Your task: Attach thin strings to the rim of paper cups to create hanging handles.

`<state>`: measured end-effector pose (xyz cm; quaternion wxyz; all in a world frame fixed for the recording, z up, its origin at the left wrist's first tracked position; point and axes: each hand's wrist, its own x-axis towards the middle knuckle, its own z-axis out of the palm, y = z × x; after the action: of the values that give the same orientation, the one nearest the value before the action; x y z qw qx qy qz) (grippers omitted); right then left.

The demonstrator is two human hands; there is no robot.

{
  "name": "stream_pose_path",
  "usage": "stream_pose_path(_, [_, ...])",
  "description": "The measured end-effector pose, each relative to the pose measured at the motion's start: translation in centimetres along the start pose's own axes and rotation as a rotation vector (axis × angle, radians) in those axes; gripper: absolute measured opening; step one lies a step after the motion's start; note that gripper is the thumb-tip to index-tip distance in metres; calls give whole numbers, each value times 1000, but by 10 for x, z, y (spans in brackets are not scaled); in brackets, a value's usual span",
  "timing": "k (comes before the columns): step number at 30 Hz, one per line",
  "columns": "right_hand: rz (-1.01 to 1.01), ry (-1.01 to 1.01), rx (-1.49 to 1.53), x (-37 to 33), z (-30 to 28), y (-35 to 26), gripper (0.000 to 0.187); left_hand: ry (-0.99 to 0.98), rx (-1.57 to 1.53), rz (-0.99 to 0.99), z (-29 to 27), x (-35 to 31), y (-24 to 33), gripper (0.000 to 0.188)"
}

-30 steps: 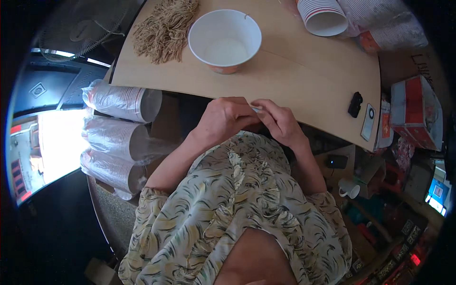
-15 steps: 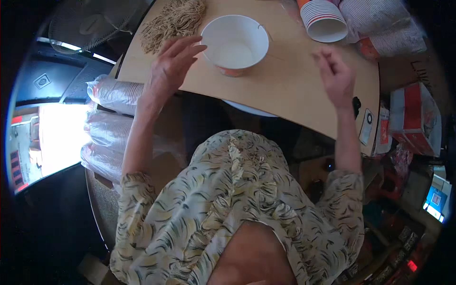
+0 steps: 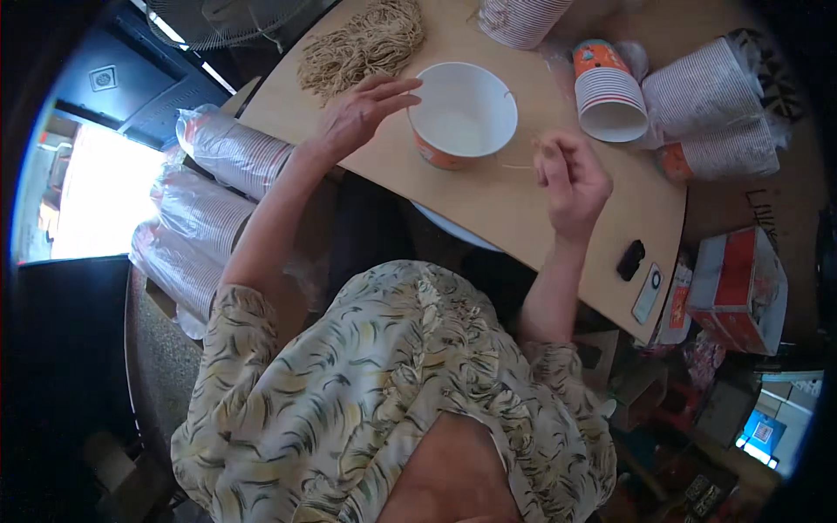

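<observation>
A paper tub, white inside with an orange printed outer wall, stands on the table. My left hand is at its left rim with fingers stretched out, nothing seen in them. To the right of the tub, my right hand is closed in a pinch. A thin beige string runs from the tub's side toward these fingertips. A small bit of string shows at the tub's right rim. Behind my left hand lies a heap of beige strings.
Nested paper tubs lie at the back right, beside plastic-wrapped stacks. More wrapped stacks sit left of the table. A phone and a small black object rest near the right edge, by a red-and-white carton.
My right hand has moved left toward the tub, and the string beside it now shows more clearly. My left hand stays by the rim. The whole view has shifted.
</observation>
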<state>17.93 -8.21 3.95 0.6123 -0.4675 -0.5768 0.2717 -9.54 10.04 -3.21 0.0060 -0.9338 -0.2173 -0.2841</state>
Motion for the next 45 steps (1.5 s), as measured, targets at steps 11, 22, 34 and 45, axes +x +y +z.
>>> stream_pose_path(11, [-116, 475, -108, -11, 15, -1, 14, 11, -605, -295, -20, 15, 36, 21])
stream_pose_path(22, [-350, 184, -220, 20, 25, -24, 17, -98, -751, -502, -32, 20, 69, 19])
stream_pose_path(34, [-173, 457, 374, 53, -58, 12, 15, -223, -616, -176, -51, 2, 75, 16])
stream_pose_path(45, [-214, 164, -588, -21, 67, 12, 11, -34, -921, -701, -47, 15, 91, 22])
